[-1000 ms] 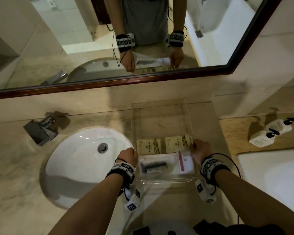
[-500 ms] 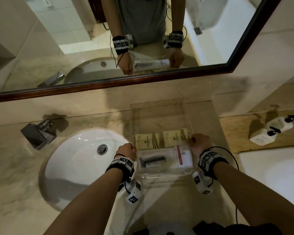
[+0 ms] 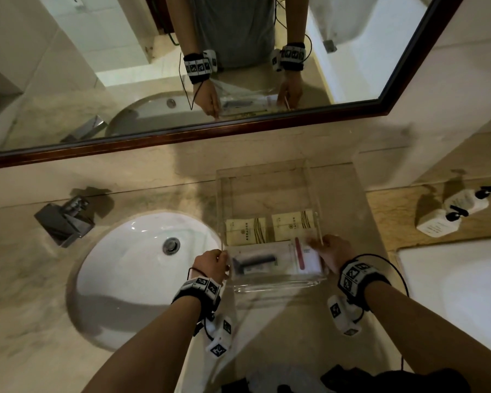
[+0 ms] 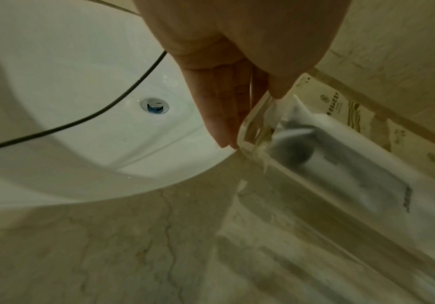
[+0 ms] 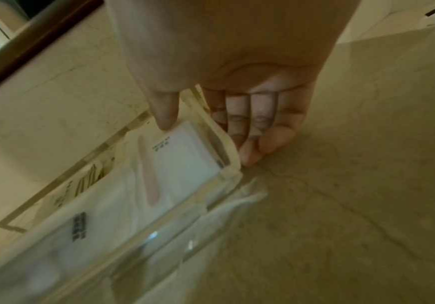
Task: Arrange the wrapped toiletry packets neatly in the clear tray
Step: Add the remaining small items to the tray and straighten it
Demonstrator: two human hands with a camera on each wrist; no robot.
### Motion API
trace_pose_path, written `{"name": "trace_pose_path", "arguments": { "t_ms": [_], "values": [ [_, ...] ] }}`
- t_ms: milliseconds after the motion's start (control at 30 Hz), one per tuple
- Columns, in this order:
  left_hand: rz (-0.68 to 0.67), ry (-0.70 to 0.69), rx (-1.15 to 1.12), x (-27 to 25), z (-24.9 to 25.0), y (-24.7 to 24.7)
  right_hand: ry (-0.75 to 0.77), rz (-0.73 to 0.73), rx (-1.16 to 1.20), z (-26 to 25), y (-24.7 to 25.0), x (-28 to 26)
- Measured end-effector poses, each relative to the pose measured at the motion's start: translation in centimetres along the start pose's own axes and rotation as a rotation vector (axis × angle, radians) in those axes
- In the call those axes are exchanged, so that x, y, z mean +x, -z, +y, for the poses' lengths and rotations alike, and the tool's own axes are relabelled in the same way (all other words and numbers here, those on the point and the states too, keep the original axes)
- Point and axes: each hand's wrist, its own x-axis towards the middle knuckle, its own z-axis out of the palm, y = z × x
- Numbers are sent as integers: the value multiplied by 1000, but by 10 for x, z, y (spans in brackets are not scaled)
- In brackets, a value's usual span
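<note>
With four packets lying flat in the clear tray on the tabletop beside the sink, left hand and right hand pinch its side walls, apparently squaring it; next, probably, letting go gently.

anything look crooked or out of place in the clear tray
Mostly tidy. In the clear plastic tray, the two beige paper packets sit side by side but slightly tilted apart. The clear-wrapped razor packet lies square along the near wall.

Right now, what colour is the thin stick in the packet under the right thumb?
Pink: the stick lies against its white packet; clearest in the head view.
</note>
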Motion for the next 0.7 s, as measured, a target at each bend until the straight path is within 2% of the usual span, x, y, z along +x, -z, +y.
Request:
{"name": "trace_pose_path", "arguments": {
  "t_ms": [300, 700],
  "values": [
    [27, -62, 160, 14, 3, 1, -76, -64, 72, -18, 5, 6],
    [33, -97, 223, 31, 17, 12, -180, -14, 109, -29, 8, 22]
  ]
}}
